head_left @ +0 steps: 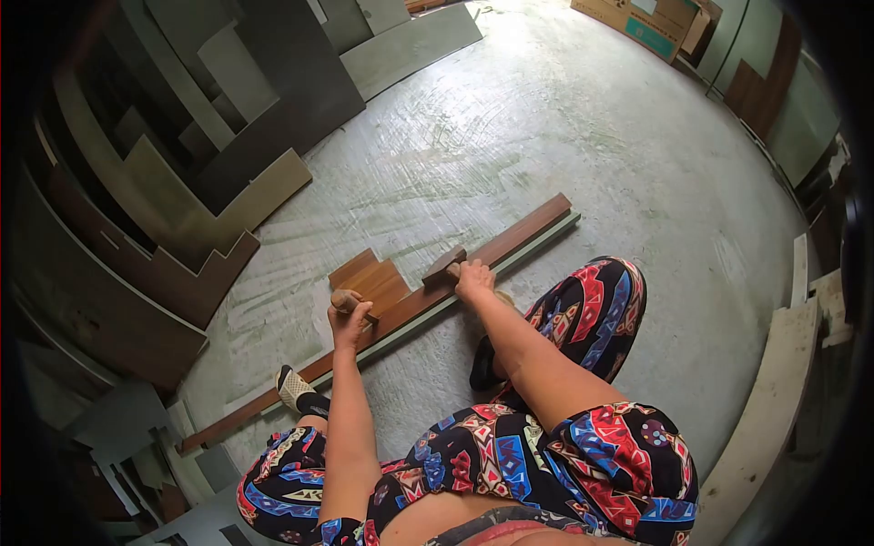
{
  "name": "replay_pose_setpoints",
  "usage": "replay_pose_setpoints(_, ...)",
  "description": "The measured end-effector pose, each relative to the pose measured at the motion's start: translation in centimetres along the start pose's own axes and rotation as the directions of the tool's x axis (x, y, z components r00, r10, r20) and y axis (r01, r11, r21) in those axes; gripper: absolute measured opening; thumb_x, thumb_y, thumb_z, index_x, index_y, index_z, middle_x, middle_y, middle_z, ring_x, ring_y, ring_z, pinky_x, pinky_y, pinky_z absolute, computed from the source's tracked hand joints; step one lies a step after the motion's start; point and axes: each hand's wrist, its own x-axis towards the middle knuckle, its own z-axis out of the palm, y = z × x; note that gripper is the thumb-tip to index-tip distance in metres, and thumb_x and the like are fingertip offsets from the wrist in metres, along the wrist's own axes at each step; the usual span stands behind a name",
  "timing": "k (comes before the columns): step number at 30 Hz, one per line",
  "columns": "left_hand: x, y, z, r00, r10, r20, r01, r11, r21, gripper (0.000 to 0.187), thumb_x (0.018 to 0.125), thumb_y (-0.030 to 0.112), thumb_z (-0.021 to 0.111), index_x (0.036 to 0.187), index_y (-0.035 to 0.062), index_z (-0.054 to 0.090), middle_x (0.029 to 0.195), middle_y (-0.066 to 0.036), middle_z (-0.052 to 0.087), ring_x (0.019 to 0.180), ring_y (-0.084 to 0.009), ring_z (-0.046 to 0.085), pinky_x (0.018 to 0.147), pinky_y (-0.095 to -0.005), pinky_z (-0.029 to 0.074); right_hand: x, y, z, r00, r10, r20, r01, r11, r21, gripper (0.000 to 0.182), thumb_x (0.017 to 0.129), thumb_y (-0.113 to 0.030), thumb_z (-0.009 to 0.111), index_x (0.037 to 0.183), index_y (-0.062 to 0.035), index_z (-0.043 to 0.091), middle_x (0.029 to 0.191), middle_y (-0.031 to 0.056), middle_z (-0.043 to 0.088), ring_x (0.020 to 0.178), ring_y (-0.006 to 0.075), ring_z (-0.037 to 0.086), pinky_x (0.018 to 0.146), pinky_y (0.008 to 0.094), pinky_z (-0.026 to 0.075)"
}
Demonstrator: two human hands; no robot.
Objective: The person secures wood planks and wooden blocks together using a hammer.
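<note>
A long reddish-brown wooden plank (523, 233) lies slantwise on the floor in front of me, with a pale green-grey strip (414, 324) along its near side. My left hand (347, 326) is closed round a chisel (345, 300), its thick wooden handle upward; the tip at the plank is too small to make out. My right hand (475, 280) grips a hammer (443, 267) by its handle, close to the dark head, which is over or against the plank. Brown wooden boards (369, 280) with a stepped outline lie at the plank's far side, between both hands.
Grey and dark panels (300, 77) lean in stacks on the left. A cardboard box (642, 25) stands at the far right. Pale boards (774, 400) line the right side. My shoe (292, 386) is beside the plank, and my bent knee (614, 287) is near its right part.
</note>
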Motion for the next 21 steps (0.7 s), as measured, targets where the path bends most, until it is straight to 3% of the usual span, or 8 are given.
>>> replay_pose_setpoints(6, -0.1, -1.6, 1.9, 0.997, 0.019, 0.079, -0.044, 0.945, 0.324, 0.030, 0.062, 0.007, 0.077, 0.082, 0.0042, 0.057, 0.071, -0.003, 0.060, 0.065, -0.0150, 0.057, 0.064, -0.0300, 0.047, -0.8, -0.2, -0.5, 0.992, -0.093, -0.090, 0.090, 0.995, -0.038, 0.042, 0.075, -0.025, 0.063, 0.112, -0.0069, 0.055, 0.116, 0.0139, 0.047, 0.110, 0.0331, 0.046, 0.088, 0.0459, 0.039)
replay_pose_setpoints(8, -0.5, 0.3, 2.8, 0.993, 0.018, 0.115, -0.056, 0.940, 0.336, 0.030, 0.061, 0.007, 0.078, 0.083, 0.0041, 0.057, 0.072, -0.003, 0.060, 0.066, -0.0149, 0.057, 0.064, -0.0300, 0.048, -0.8, -2.6, -1.3, 0.966, -0.136, -0.221, 0.174, 0.971, 0.164, 0.051, 0.073, -0.035, 0.067, 0.113, -0.0053, 0.056, 0.114, 0.0155, 0.050, 0.109, 0.0334, 0.048, 0.090, 0.0454, 0.040)
replay_pose_setpoints(10, -0.3, 0.1, 3.2, 0.990, 0.018, 0.143, -0.060, 0.952, 0.299, 0.031, 0.061, 0.006, 0.078, 0.084, 0.0039, 0.056, 0.074, -0.002, 0.060, 0.066, -0.0135, 0.057, 0.064, -0.0296, 0.048, 2.0, -5.1, -0.5, 0.951, -0.228, -0.209, 0.308, 0.739, 0.598, 0.055, 0.072, -0.042, 0.069, 0.111, -0.0046, 0.059, 0.112, 0.0182, 0.055, 0.108, 0.0323, 0.051, 0.091, 0.0423, 0.041)
replay_pose_setpoints(12, 0.1, -0.6, 3.0, 0.990, -0.037, 0.136, 0.008, 0.978, 0.206, 0.031, 0.061, 0.005, 0.077, 0.084, 0.0035, 0.056, 0.075, -0.002, 0.060, 0.068, -0.0122, 0.056, 0.065, -0.0291, 0.048, -0.8, -9.4, -7.1, 0.871, -0.467, 0.153, 0.065, 0.418, 0.906, 0.057, 0.070, -0.047, 0.070, 0.106, -0.0039, 0.063, 0.111, 0.0192, 0.057, 0.103, 0.0311, 0.055, 0.089, 0.0379, 0.044)
replay_pose_setpoints(13, 0.3, -0.7, 3.1, 0.989, -0.065, 0.134, 0.043, 0.986, 0.160, 0.031, 0.062, 0.005, 0.077, 0.084, 0.0033, 0.055, 0.075, -0.002, 0.060, 0.069, -0.0115, 0.056, 0.065, -0.0288, 0.048, -2.2, -10.8, -8.9, 0.801, -0.581, 0.143, 0.150, 0.426, 0.892, 0.055, 0.070, -0.047, 0.070, 0.106, -0.0055, 0.064, 0.111, 0.0178, 0.057, 0.099, 0.0306, 0.057, 0.086, 0.0365, 0.045)
replay_pose_setpoints(16, 0.2, 0.9, 3.3, 0.959, 0.236, 0.156, -0.263, 0.947, 0.183, 0.028, 0.065, 0.005, 0.074, 0.084, 0.0031, 0.054, 0.076, -0.001, 0.058, 0.071, -0.0104, 0.055, 0.065, -0.0282, 0.047, -4.3, -12.3, -9.2, 0.644, -0.765, 0.018, 0.548, 0.477, 0.688, 0.049, 0.072, -0.043, 0.069, 0.105, -0.0075, 0.063, 0.103, 0.0141, 0.057, 0.090, 0.0296, 0.059, 0.079, 0.0352, 0.047)
replay_pose_setpoints(17, 0.2, 0.8, 3.3, 0.973, 0.160, 0.169, -0.192, 0.961, 0.200, 0.027, 0.066, 0.007, 0.074, 0.085, 0.0028, 0.054, 0.076, -0.003, 0.059, 0.072, -0.0120, 0.056, 0.066, -0.0289, 0.047, -5.1, -12.4, -8.7, 0.590, -0.807, -0.025, 0.678, 0.479, 0.557, 0.047, 0.073, -0.042, 0.069, 0.105, -0.0077, 0.063, 0.100, 0.0130, 0.057, 0.088, 0.0293, 0.059, 0.077, 0.0353, 0.047)
replay_pose_setpoints(21, 0.1, -1.9, 3.0, 0.982, -0.011, 0.189, -0.068, 0.911, 0.408, 0.032, 0.070, 0.016, 0.071, 0.096, 0.0031, 0.057, 0.087, -0.011, 0.064, 0.078, -0.0242, 0.061, 0.070, -0.0339, 0.047, -6.4, -12.5, -6.3, 0.704, -0.710, -0.036, 0.652, 0.625, 0.428, 0.040, 0.072, -0.036, 0.070, 0.098, -0.0079, 0.058, 0.096, 0.0128, 0.052, 0.085, 0.0310, 0.057, 0.075, 0.0384, 0.046)
